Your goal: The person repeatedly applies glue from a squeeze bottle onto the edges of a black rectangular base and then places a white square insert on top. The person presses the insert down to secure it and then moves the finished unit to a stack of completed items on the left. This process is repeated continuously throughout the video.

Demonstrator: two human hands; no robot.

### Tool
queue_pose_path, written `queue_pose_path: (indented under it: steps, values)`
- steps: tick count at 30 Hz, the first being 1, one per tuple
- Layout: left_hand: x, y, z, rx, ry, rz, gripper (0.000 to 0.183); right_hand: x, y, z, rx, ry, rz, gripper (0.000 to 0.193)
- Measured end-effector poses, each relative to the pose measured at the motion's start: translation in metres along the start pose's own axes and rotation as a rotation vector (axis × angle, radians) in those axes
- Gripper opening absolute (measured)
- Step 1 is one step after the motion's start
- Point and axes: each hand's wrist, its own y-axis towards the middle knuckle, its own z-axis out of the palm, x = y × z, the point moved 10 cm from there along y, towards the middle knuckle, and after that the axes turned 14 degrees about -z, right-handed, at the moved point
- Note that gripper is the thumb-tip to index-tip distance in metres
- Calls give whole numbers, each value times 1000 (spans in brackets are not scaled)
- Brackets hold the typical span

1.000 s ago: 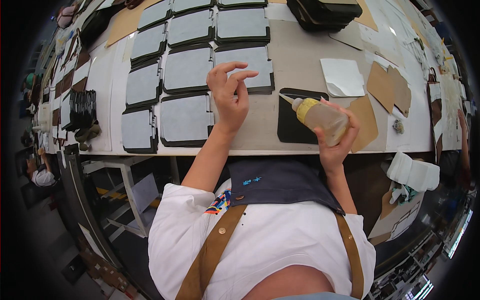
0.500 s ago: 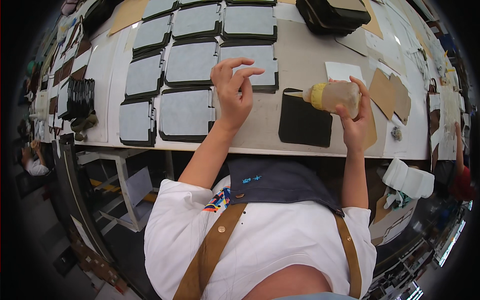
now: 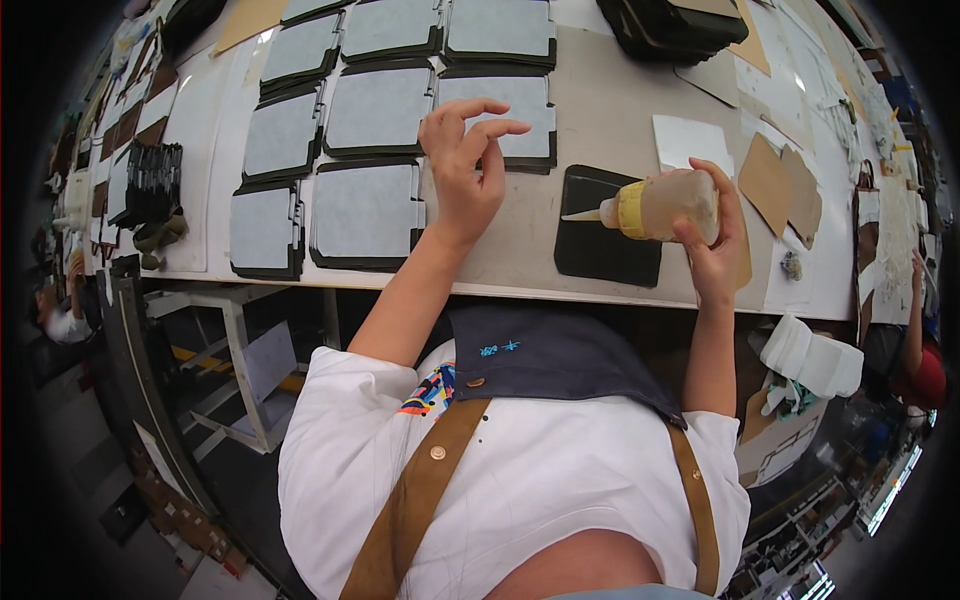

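Note:
My right hand (image 3: 715,235) is wrapped round a squeeze bottle (image 3: 665,207) with a yellow collar and a thin pointed nozzle. The bottle is tipped on its side, nozzle pointing left, above a black rectangular panel (image 3: 605,255) with rounded corners. From this view I cannot tell whether the nozzle tip touches the panel. My left hand (image 3: 465,170) is raised with its fingers apart and bent, holding nothing. It hovers in front of the stacks of black-edged panels with pale grey faces (image 3: 367,208).
More such stacks run in rows toward the far side. Several black pieces (image 3: 155,185) stand bunched at the left. Brown card pieces (image 3: 765,175) and a white sheet (image 3: 690,143) lie to the right, a black bag-like item (image 3: 672,30) beyond. The table edge (image 3: 500,291) runs before me.
The bottle's nozzle has swung slightly left and lower over the black panel, the right hand turning with it. My left hand keeps nearly the same pose. The whole view has shifted a little.

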Motion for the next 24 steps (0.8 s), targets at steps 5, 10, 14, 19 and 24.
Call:
queue_pose_path:
  steps: [5,10,14,19,24]
  values:
    - [-1,0,0,9,-2,3,38,7,-10,10,53,135,-7,70]
    - [-1,-1,0,2,-1,13,38,-2,-27,8,37,274,26,76]
    - [-1,0,0,2,-1,7,36,-27,-42,-29,-322,702,163,88]
    - [-2,0,1,9,5,-4,34,-44,-38,-98,-641,776,127,92]
    - [-1,0,3,20,13,-13,33,-31,-29,-121,-494,321,-26,80]
